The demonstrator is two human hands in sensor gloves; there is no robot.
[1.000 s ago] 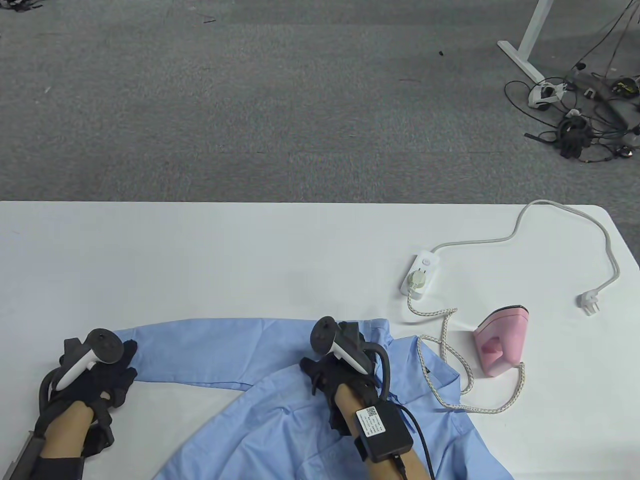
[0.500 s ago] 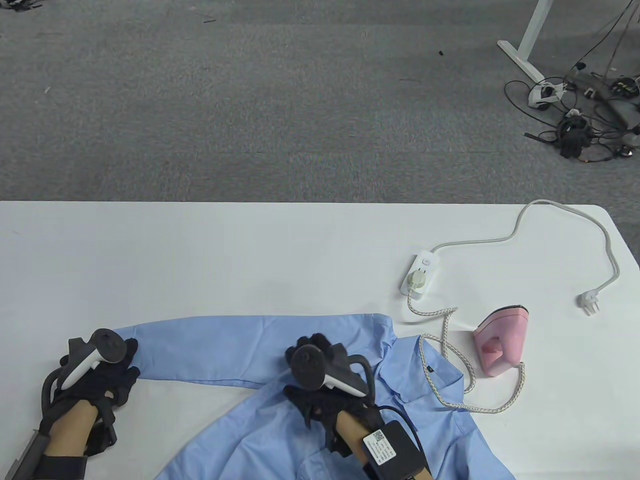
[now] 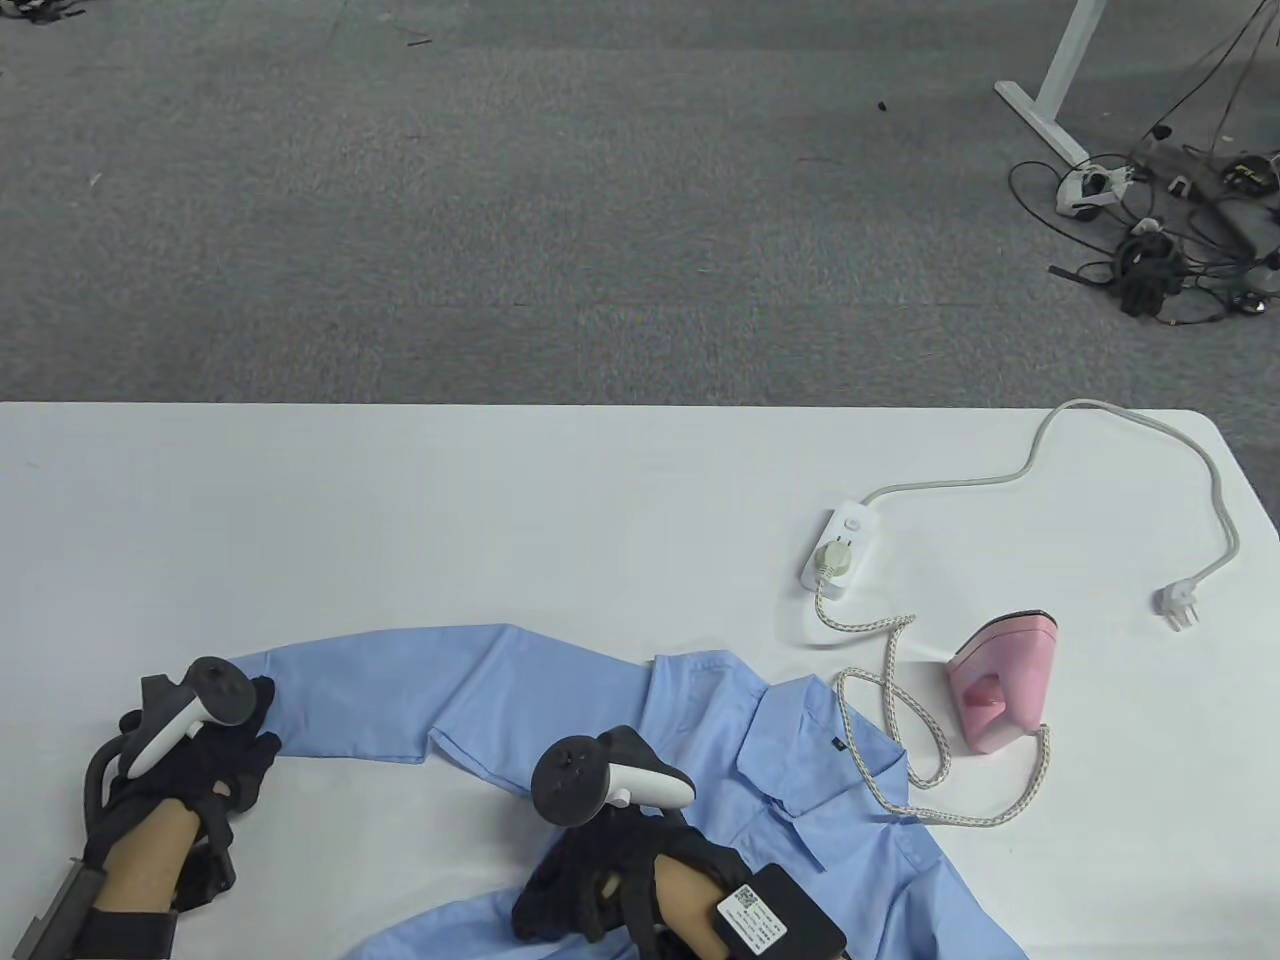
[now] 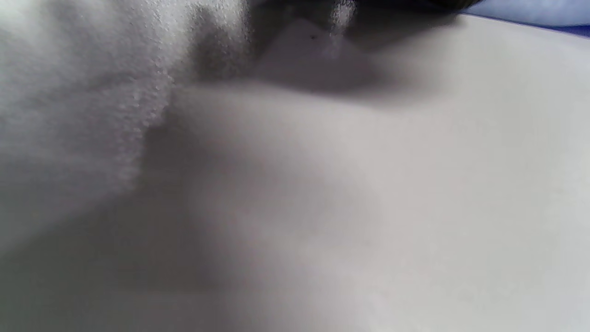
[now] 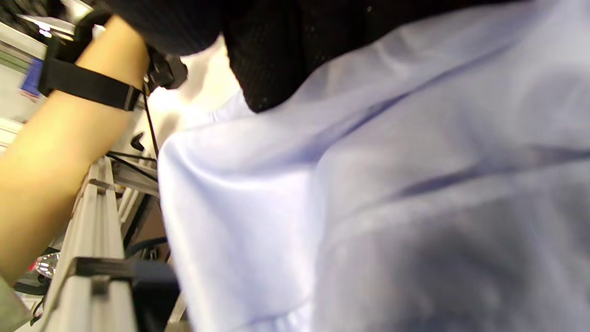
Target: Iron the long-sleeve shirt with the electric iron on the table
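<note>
Spreading a blue shirt (image 3: 600, 720) flat at the near edge of the table (image 3: 400, 500).

Left hand (image 3: 205, 760) rests on the cuff, fingers seemingly pinning it, though the tracker hides whether they pinch; right hand (image 3: 590, 880) appears to bunch the body cloth, its fingers mostly hidden. Soft, light, slippery cotton: best held at seams or cuffs. The pink iron (image 3: 1005, 690) stands apart, right; the shirt's lower half is cut off.

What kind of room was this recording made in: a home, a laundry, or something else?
Probably a lab or office set up for recording, not a home: grey carpet, a tangle of cables and devices on the floor, a desk leg, and a plain white table.
</note>
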